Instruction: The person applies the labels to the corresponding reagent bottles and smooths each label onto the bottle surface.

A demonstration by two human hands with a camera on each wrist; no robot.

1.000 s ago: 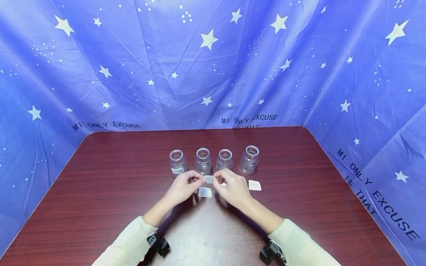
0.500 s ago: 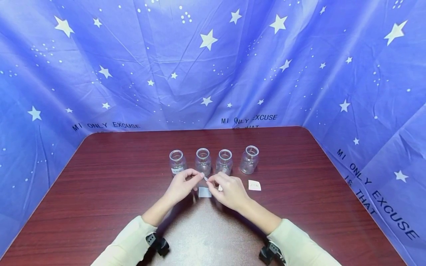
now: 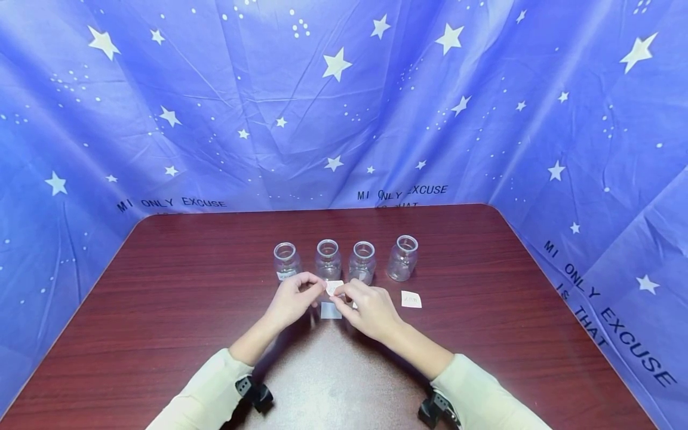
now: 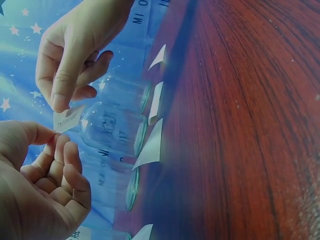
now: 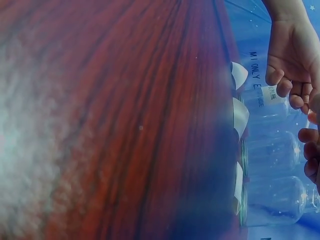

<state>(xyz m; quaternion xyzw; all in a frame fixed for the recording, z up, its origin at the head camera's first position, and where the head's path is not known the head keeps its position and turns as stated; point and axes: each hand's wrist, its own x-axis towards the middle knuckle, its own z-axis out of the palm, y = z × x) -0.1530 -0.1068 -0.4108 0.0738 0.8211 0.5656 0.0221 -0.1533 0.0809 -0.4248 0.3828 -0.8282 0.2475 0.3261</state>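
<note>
Between the fingertips of both hands is a small white paper label (image 3: 334,287). My left hand (image 3: 292,300) pinches one end with thumb and index finger; my right hand (image 3: 373,307) pinches the other. In the left wrist view, handwriting shows on the label (image 4: 68,118). Right behind the hands stands a row of clear glass jars without lids. The leftmost jar (image 3: 285,257) bears a written label, partly covered by my left hand. Bare glass shows on the second jar (image 3: 328,260), the third jar (image 3: 362,260) and the rightmost jar (image 3: 403,258).
A pale label backing (image 3: 331,310) lies on the dark red wooden table (image 3: 177,310) below my fingertips. Farther right is a label with writing (image 3: 411,299). Another paper piece (image 3: 355,304) is mostly hidden by my right hand. A blue star-printed curtain (image 3: 301,107) surrounds the table.
The label has turned over between my fingers, from its pale blank side through edge-on to its written side. My right hand has shifted slightly left, towards the left hand. The jars have stayed put.
</note>
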